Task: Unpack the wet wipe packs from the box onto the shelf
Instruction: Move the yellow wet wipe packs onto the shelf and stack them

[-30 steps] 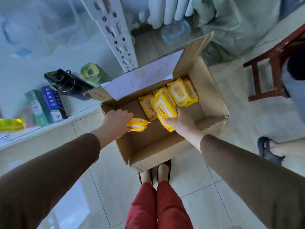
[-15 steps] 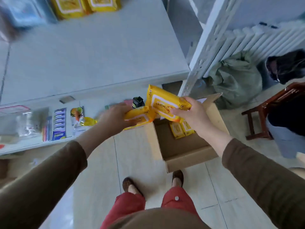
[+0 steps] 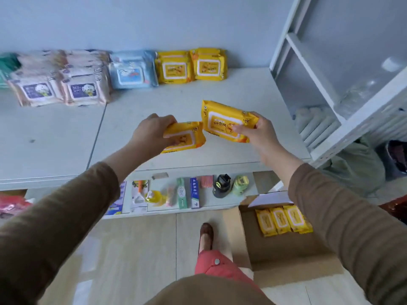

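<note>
A: Head view only. Two yellow packs are being held over the shelf [image 3: 220, 93]. The left pack [image 3: 184, 137] is being gripped by the left hand [image 3: 152, 137], fingers curled over its near end. The right pack [image 3: 226, 122] is being pinched at its right edge by the right hand [image 3: 257, 133], thumb on the printed face.

B: Risks?

A: The right pack is being held by one edge only and is tilting, so it is probably being left free to swing or slip. The inner corners of the two packs are being brought very close, touching or just apart, cannot be told; one could be knocked by the other on release. If both are being dropped flat mid-shelf, the row at the back wall, where two matching yellow packs [image 3: 191, 64] are standing, is not being continued.

B: And the box?

A: The box [image 3: 286, 249] is being seen on the floor at lower right, with at least three more yellow packs [image 3: 282, 221] inside, so the job is judged unfinished.

B: Hidden or unclear?

A: The box's right side is being covered by the right sleeve, so the count is uncertain. Left fingertips are being hidden under the pack. Pack undersides are not being shown. The far-left shelf goods are being blurred. Small items on the lower shelf [image 3: 198, 205] are too small to be named.
</note>
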Motion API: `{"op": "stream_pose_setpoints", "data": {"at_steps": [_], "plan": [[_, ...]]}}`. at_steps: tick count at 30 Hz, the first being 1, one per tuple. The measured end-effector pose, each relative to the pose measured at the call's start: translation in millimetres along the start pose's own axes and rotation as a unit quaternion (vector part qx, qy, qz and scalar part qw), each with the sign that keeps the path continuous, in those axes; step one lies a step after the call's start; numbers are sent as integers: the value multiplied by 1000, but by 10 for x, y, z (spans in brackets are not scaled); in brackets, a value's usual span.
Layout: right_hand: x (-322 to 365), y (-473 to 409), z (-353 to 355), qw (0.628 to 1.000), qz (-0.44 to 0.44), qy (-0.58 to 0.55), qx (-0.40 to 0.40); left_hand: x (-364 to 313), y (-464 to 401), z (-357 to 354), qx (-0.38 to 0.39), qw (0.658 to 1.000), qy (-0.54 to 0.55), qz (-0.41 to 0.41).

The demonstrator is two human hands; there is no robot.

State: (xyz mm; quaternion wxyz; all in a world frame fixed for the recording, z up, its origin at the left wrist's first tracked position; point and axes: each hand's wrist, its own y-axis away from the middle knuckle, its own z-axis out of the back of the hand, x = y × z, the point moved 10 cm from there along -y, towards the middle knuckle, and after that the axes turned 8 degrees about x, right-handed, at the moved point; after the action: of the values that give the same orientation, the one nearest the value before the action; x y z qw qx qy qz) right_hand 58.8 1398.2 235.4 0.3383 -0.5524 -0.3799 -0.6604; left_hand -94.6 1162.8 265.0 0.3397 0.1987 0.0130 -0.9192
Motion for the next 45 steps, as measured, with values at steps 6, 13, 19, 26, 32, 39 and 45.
{"op": "stream_pose_setpoints", "data": {"at_steps": [6,13,19,26,32,39,45], "plan": [[74,-1231,47,1000,6,16,-3,348,-1022,262,-16,999,-26,-10],[75,-2473,121,998,-20,39,42,666,-2169,369,5,999,-25,23],[-5,-3235,85,995,-40,66,68,794,-2881,406,25,998,-64,13],[-241,-3511,89,994,-28,101,-18,1083,-3187,453,-40,994,-77,63],[-349,-3372,66,978,-4,195,-69,1066,-3039,374,-64,986,-157,1],[-340,-3561,51,969,-27,237,-61,1052,-3118,331,-70,986,-151,30],[-292,-3455,118,962,-38,255,-92,993,-3082,359,-83,983,-161,41]]}}
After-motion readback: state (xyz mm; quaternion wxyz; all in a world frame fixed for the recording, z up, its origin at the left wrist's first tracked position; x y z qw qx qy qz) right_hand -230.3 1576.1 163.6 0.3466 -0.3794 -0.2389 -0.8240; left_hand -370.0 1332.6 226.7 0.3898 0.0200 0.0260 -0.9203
